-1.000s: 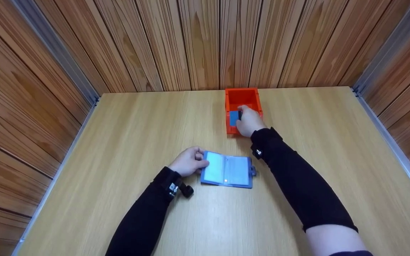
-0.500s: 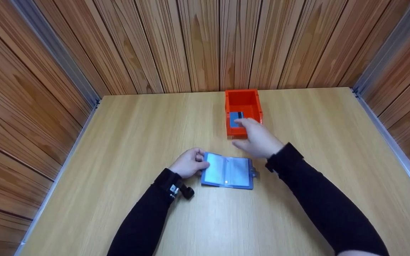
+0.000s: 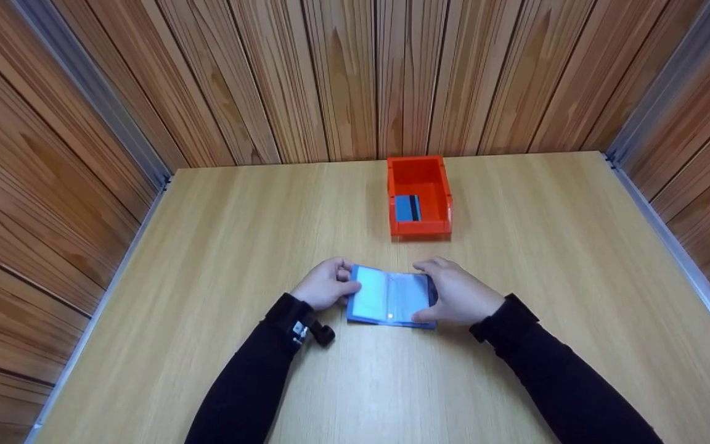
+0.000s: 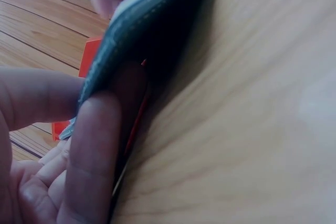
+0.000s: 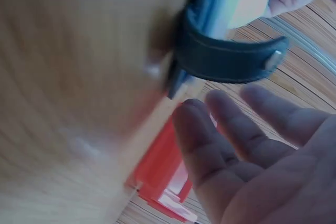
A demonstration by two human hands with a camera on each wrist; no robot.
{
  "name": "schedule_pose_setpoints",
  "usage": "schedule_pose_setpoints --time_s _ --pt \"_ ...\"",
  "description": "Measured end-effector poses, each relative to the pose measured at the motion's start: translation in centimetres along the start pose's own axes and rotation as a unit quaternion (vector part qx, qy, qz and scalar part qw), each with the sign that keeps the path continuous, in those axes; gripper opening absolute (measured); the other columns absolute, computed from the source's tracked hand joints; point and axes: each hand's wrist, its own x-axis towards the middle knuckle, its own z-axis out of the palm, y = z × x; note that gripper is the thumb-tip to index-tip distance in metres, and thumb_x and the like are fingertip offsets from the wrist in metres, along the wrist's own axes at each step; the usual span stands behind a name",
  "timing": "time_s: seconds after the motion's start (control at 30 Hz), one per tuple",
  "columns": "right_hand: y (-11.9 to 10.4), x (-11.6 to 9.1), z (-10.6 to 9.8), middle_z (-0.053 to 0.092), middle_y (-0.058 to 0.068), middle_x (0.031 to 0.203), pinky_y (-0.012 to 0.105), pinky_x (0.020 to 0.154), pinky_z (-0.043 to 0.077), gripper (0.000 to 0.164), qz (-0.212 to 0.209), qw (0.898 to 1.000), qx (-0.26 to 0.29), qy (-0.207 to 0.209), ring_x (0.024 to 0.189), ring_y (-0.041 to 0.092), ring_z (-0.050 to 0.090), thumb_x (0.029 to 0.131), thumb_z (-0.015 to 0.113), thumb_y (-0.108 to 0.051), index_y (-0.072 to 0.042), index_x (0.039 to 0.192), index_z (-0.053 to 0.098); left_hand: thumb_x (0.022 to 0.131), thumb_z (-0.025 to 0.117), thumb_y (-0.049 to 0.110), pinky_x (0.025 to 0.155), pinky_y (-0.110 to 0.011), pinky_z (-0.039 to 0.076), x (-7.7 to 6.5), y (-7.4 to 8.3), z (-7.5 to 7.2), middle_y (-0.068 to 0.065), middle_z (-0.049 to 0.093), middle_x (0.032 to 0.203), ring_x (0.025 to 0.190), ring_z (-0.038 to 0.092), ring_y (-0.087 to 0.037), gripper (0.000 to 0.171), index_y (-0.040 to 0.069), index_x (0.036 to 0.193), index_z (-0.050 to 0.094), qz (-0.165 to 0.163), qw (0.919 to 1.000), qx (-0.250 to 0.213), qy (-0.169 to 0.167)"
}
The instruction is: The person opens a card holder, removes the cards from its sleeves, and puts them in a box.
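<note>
A blue card holder lies spread open on the table, showing clear plastic sleeves. My left hand pinches its left edge between thumb and fingers; in the left wrist view that edge of the card holder is tilted up off the table. At the right edge, my right hand reaches round with thumb and fingers spread. The right wrist view shows the holder's strap with a metal snap, sticking out just beyond the straight fingers of the right hand.
A red plastic bin stands behind the card holder, toward the back edge of the table. Inside it, at the front left, lies a blue card with a black stripe. Wood-plank walls enclose the table at the back and sides.
My right hand has let go of the blue card in the red bin and come back to the card holder's right edge. The left hand keeps its grip in the same place.
</note>
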Motion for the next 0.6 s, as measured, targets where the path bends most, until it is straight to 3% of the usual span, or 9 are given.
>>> schedule_pose_setpoints --time_s 0.3,0.6 --pt "0.64 0.11 0.51 0.051 0.010 0.131 0.041 0.103 0.048 0.109 0.009 0.999 -0.030 -0.019 0.113 0.023 0.049 0.058 0.091 -0.053 -0.005 0.144 0.046 0.089 0.069 0.008 0.064 -0.031 0.059 0.10 0.04 0.06 -0.006 0.068 0.095 0.077 0.067 -0.016 0.037 0.002 0.121 0.050 0.008 0.9999 0.004 -0.007" --pt "0.47 0.35 0.76 0.049 0.007 0.129 0.041 0.101 0.048 0.106 0.025 0.999 -0.031 -0.029 0.112 0.022 0.046 0.058 0.092 -0.051 -0.008 0.144 0.047 0.089 0.069 0.008 0.064 -0.031 0.058 0.15 -0.09 0.01 -0.006 0.067 0.093 0.077 0.066 -0.016 0.035 0.002 0.118 0.051 0.011 0.9999 0.008 -0.003"
